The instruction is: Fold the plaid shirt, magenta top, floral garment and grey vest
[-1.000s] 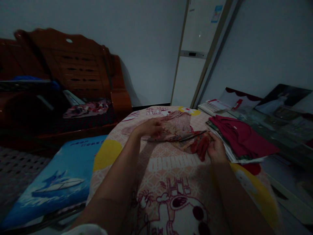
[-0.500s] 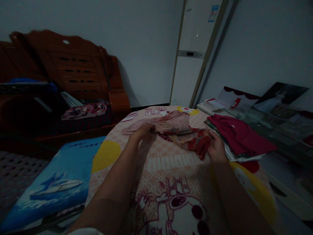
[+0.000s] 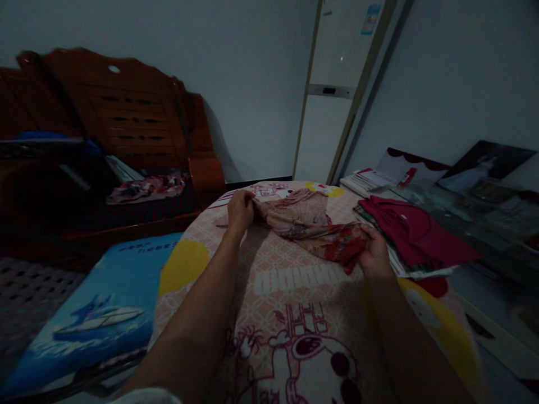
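Note:
A thin patterned garment (image 3: 311, 231) in pale pink, tan and red stretches between my two hands over a printed cloth (image 3: 290, 280). My left hand (image 3: 241, 211) is closed on its left end, raised a little off the surface. At the garment's red corner, my right hand (image 3: 374, 251) pinches the fabric between thumb and fingers. The far pale pink part lies bunched on the cloth. What kind of garment it is, I cannot make out.
Folded clothes with a dark pink shirt (image 3: 415, 233) on top lie right of my right hand. A glass-topped cabinet (image 3: 475, 207) stands beyond. To the left are a blue printed panel (image 3: 109, 308) and a wooden bench (image 3: 135, 123). An air conditioner (image 3: 324, 134) stands behind.
My left hand has risen and moved slightly left and away, lifting the garment's left end. My right hand keeps its hold almost in place.

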